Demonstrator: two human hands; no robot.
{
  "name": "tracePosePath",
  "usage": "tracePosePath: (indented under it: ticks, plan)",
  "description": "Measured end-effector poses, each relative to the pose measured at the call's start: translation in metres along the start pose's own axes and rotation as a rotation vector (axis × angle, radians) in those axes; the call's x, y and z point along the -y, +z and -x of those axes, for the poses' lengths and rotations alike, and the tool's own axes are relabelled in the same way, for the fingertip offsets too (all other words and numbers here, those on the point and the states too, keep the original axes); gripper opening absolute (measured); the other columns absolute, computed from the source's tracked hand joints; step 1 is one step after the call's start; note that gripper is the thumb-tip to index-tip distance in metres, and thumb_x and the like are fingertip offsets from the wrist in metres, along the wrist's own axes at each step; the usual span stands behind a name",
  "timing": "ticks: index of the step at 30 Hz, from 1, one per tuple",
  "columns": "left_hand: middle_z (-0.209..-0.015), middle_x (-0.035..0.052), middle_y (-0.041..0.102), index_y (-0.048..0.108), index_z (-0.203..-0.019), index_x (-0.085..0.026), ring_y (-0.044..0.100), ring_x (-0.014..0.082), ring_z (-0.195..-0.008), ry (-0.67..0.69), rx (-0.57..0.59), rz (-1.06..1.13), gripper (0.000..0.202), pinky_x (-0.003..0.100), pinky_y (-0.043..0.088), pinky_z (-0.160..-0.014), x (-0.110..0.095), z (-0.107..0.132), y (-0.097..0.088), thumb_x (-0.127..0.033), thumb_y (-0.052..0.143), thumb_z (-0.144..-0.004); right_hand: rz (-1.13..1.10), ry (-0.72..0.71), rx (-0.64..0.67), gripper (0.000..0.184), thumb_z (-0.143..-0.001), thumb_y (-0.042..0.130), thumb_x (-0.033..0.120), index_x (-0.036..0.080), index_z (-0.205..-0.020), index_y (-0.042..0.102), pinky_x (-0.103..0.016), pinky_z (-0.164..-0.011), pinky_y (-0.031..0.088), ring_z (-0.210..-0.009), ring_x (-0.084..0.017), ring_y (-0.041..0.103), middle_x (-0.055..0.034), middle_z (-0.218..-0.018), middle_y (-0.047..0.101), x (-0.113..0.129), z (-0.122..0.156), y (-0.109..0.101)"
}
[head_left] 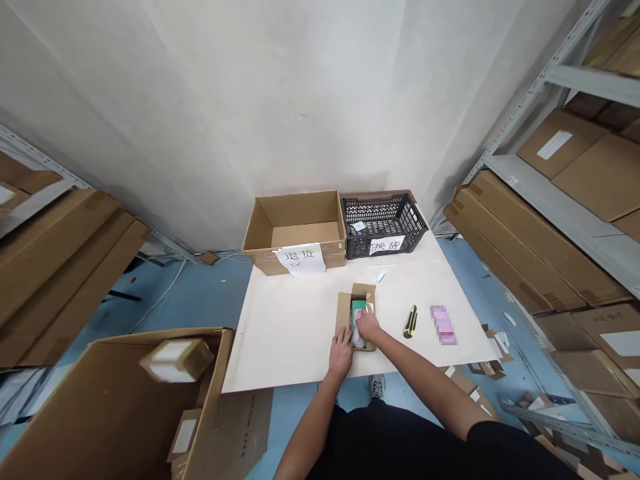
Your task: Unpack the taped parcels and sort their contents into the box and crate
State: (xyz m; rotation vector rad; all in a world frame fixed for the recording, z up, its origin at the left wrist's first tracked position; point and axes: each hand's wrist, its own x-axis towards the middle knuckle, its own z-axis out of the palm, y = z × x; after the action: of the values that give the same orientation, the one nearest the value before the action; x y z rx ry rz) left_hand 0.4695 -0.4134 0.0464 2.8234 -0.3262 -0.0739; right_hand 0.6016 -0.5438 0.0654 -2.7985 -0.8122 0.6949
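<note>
A small open cardboard box (343, 309) lies near the table's front edge, its flaps folded out. Inside it is a green-and-white packet (358, 307), partly covered by my fingers. My left hand (341, 348) holds the box's near left side, fingers bent over the edge. Reaching in from the right, my right hand (369, 324) has its fingers closed at the packet; its fingertips are partly hidden. A yellow-and-black utility knife (411, 322) lies to the right of the box. Farther right is a blurred-out pink item (444, 325).
On the back of the white table (285, 333) stand a large open carton (295, 257) and a black plastic crate (357, 250), both with paper signs. A big carton (225, 360) with small boxes is at the left. Loaded shelves (575, 233) flank both sides.
</note>
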Motion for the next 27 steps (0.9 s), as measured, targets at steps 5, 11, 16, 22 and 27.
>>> tracePosePath:
  ticks: [5, 11, 16, 22, 27]
  plan:
    - [-0.151, 0.0102, 0.055, 0.076, -0.104, -0.017, 0.04, 0.0334, -0.147, 0.007, 0.003, -0.02, 0.03, 0.052, 0.043, -0.111, 0.005, -0.001, 0.003, -0.011, 0.047, -0.097, 0.016, -0.069, -0.05, 0.032, -0.071, 0.073, 0.015, 0.022, -0.1, 0.082, -0.062, -0.125, -0.001, -0.148, -0.038, 0.037, -0.0176, -0.11, 0.077, -0.022, 0.039, -0.007]
    - [-0.151, 0.0113, 0.056, 0.076, -0.11, -0.016, 0.041, 0.0333, -0.147, 0.084, -0.054, -0.041, 0.035, 0.053, 0.042, -0.113, 0.006, -0.011, 0.008, -0.007, 0.045, -0.095, -0.048, 0.014, -0.209, 0.052, -0.086, 0.054, 0.013, 0.018, -0.137, 0.066, -0.051, -0.127, 0.013, -0.137, -0.029, 0.052, -0.0148, -0.127, 0.072, -0.029, 0.054, -0.023]
    - [-0.154, 0.0122, 0.054, 0.077, -0.113, -0.017, 0.04, 0.0348, -0.148, 0.17, 0.0, -0.033, 0.042, 0.056, 0.043, -0.11, 0.0, -0.028, 0.01, -0.008, 0.041, -0.095, -0.19, 0.042, -0.267, 0.053, -0.092, 0.042, 0.011, 0.016, -0.14, 0.064, -0.034, -0.118, 0.037, -0.137, -0.023, 0.053, -0.0106, -0.148, 0.059, -0.012, 0.008, -0.027]
    - [-0.154, 0.0119, 0.054, 0.08, -0.111, -0.02, 0.035, 0.0364, -0.151, 0.207, 0.047, -0.043, 0.041, 0.059, 0.042, -0.11, 0.002, -0.035, 0.012, -0.009, 0.044, -0.093, -0.163, 0.225, -0.129, 0.064, -0.091, 0.049, 0.012, 0.009, -0.154, 0.047, -0.037, -0.118, 0.035, -0.14, -0.029, 0.049, -0.0192, -0.154, 0.052, -0.018, -0.042, -0.025]
    - [-0.156, 0.0117, 0.053, 0.08, -0.105, -0.016, 0.034, 0.0355, -0.153, 0.16, 0.057, -0.04, 0.038, 0.056, 0.044, -0.112, 0.006, -0.034, 0.012, -0.009, 0.044, -0.093, -0.121, 0.295, -0.082, 0.067, -0.095, 0.049, 0.022, 0.008, -0.159, 0.038, -0.039, -0.115, 0.035, -0.138, -0.031, 0.048, -0.0225, -0.15, 0.053, -0.026, -0.036, -0.011]
